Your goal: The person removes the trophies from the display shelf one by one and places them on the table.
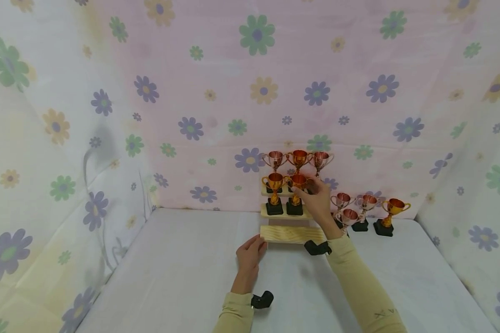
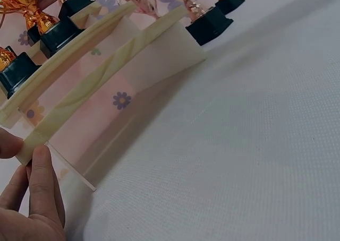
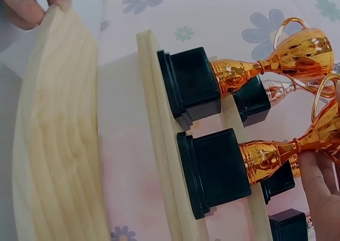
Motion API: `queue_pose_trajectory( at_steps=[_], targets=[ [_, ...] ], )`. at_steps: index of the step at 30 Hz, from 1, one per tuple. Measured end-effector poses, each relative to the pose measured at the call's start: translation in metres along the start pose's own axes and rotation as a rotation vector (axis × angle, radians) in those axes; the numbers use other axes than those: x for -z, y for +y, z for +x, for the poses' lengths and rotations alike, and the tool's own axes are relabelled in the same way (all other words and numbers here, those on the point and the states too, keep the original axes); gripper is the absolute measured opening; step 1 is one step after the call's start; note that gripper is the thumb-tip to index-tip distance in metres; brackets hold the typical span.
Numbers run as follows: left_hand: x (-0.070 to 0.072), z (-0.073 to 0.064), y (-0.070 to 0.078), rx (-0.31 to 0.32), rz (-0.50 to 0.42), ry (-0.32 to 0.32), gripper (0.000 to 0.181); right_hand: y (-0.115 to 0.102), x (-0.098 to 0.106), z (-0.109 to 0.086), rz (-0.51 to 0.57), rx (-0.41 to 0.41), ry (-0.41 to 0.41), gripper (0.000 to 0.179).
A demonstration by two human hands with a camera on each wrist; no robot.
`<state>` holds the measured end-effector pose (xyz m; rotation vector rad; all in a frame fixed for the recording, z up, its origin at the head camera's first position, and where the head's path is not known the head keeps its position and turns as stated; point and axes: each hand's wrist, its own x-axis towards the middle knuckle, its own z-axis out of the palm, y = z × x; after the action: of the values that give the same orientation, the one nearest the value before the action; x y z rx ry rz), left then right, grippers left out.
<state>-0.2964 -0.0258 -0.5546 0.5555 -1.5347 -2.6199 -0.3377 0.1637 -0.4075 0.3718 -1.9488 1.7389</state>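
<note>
A three-step wooden display stand with clear side panels stands on the table. My left hand pinches the left end of its lowest, front board, thumb above and fingers below in the left wrist view. On the middle board, my right hand grips a gold trophy cup by its upper part; its black base is on the board. Another gold trophy stands just left of it. Behind them, the top board carries two rose-gold trophies with a gold one between, partly hidden.
Right of the stand, several trophies stand on the white tabletop: rose-gold ones and a gold one farthest right. My right forearm partly covers that group. Flower-patterned cloth walls enclose the back and sides.
</note>
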Motion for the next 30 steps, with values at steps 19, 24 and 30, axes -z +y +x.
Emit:
queue_pose_trajectory(
  at_steps=[19, 24, 30],
  targets=[
    [-0.002, 0.0, 0.002, 0.03, 0.021, 0.021, 0.033, 0.027, 0.025, -0.036, 0.065, 0.041, 0.119, 0.049],
    [-0.002, -0.001, 0.002, 0.019, 0.017, 0.028, 0.034, 0.023, 0.04, -0.065, 0.019, 0.034, 0.076, 0.051],
    [-0.003, -0.001, 0.001, 0.012, 0.012, 0.034, 0.034, 0.019, 0.067, -0.099, -0.032, 0.005, 0.04, 0.053]
  ],
)
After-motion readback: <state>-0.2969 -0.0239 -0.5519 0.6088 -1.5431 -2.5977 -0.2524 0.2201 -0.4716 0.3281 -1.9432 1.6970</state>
